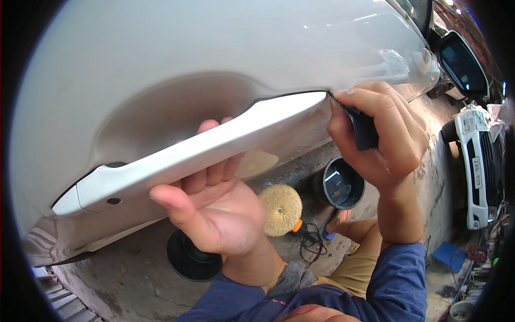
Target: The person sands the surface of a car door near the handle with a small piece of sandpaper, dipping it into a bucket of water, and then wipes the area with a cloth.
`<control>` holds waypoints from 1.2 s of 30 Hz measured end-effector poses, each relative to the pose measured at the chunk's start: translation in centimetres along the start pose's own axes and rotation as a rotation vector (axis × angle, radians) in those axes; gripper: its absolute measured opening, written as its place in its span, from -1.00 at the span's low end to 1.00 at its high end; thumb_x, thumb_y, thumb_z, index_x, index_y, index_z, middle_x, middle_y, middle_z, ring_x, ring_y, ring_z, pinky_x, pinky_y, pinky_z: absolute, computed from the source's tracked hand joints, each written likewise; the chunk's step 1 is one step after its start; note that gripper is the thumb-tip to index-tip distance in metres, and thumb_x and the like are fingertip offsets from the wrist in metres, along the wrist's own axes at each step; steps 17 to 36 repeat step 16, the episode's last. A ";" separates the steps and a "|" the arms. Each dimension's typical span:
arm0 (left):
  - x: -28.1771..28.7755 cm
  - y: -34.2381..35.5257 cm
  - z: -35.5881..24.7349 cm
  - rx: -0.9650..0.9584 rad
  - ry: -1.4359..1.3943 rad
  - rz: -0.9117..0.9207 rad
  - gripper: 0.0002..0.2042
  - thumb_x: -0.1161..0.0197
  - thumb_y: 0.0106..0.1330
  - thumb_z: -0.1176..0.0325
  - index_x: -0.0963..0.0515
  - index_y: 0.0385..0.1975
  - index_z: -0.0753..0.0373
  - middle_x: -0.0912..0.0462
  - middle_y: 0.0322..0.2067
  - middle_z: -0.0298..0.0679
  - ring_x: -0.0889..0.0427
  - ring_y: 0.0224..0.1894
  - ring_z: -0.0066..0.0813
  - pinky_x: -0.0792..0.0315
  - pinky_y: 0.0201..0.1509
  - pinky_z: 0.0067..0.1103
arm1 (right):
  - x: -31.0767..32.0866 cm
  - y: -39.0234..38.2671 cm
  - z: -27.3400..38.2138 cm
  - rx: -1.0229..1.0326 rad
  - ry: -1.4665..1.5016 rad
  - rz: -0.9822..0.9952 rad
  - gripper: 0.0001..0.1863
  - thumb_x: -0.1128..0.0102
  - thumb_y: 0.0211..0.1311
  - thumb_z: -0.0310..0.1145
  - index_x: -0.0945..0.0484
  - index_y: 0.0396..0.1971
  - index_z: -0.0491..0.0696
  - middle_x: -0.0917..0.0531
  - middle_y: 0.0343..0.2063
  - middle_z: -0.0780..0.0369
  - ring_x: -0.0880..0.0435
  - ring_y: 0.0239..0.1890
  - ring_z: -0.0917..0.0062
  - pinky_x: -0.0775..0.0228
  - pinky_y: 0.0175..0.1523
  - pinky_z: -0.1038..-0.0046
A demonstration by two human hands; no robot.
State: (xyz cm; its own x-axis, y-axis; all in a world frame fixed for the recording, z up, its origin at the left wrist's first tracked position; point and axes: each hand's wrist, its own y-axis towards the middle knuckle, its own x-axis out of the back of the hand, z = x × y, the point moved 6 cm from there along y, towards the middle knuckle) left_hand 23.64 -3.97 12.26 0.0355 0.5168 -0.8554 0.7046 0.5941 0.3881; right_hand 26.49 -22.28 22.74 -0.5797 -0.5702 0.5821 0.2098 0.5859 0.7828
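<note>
A white door handle [214, 145] runs aslant across a silver car door [177, 43]. My left hand [220, 214] is palm up beneath it, fingers reaching behind the handle so the tips show above, thumb spread out in front. At the handle's right end, my right hand [386, 129] pinches a folded dark piece of sandpaper [366, 129] between thumb and fingers. The paper's upper edge meets the handle's tip, where the fingertips partly hide it.
Below on the concrete are a polisher with a fluffy yellowish pad [280, 210], a black bucket [343, 183] with liquid in it, and a black round container [193, 257]. A grey cloth [292, 279] lies against my lap. Another vehicle [475, 166] stands at right, beyond the door's mirror [462, 61].
</note>
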 end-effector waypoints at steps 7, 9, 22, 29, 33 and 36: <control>0.4 0.2 0.0 0.033 0.017 -0.069 -0.31 0.27 0.58 -0.22 -0.49 0.26 0.28 -0.67 0.10 0.10 -0.71 0.11 0.02 -0.66 0.15 -0.14 | -2.0 -2.4 0.6 -0.467 0.074 -0.261 -0.86 -0.43 0.10 -0.61 -0.67 -0.33 -0.19 -0.71 -0.50 0.27 -0.63 -0.49 0.75 -0.50 -0.33 0.65; 0.2 0.3 -0.1 0.013 0.047 -0.062 -0.32 0.25 0.58 -0.21 -0.52 0.23 0.29 -0.67 0.07 0.12 -0.73 0.08 0.00 -0.70 0.10 -0.18 | -2.1 -2.8 0.6 -0.499 0.092 -0.300 -0.86 -0.44 0.10 -0.61 -0.67 -0.33 -0.19 -0.71 -0.50 0.28 -0.63 -0.48 0.75 -0.49 -0.33 0.66; 0.2 0.5 -0.3 0.030 -0.046 0.161 -0.36 0.13 0.59 -0.15 -0.46 0.24 0.37 -0.59 0.17 0.14 -0.61 0.23 -0.01 -0.58 0.28 -0.16 | -1.7 -2.4 0.5 -0.536 0.089 -0.322 -0.85 -0.44 0.13 -0.58 -0.66 -0.29 -0.18 -0.71 -0.51 0.28 -0.63 -0.48 0.74 -0.49 -0.33 0.67; 0.2 0.5 -0.3 0.030 -0.046 0.161 -0.36 0.13 0.59 -0.15 -0.46 0.24 0.37 -0.59 0.17 0.14 -0.61 0.23 -0.01 -0.58 0.28 -0.16 | -1.7 -2.4 0.5 -0.536 0.089 -0.322 -0.85 -0.44 0.13 -0.58 -0.66 -0.29 -0.18 -0.71 -0.51 0.28 -0.63 -0.48 0.74 -0.49 -0.33 0.67; 0.2 0.5 -0.3 0.030 -0.046 0.161 -0.36 0.13 0.59 -0.15 -0.46 0.24 0.37 -0.59 0.17 0.14 -0.61 0.23 -0.01 -0.58 0.28 -0.16 | -1.7 -2.4 0.5 -0.536 0.089 -0.322 -0.85 -0.44 0.13 -0.58 -0.66 -0.29 -0.18 -0.71 -0.51 0.28 -0.63 -0.48 0.74 -0.49 -0.33 0.67; 0.2 0.5 -0.3 0.030 -0.046 0.161 -0.36 0.13 0.59 -0.15 -0.46 0.24 0.37 -0.59 0.17 0.14 -0.61 0.23 -0.01 -0.58 0.28 -0.16 | -1.7 -2.4 0.5 -0.536 0.089 -0.322 -0.85 -0.44 0.13 -0.58 -0.66 -0.29 -0.18 -0.71 -0.51 0.28 -0.63 -0.48 0.74 -0.49 -0.33 0.67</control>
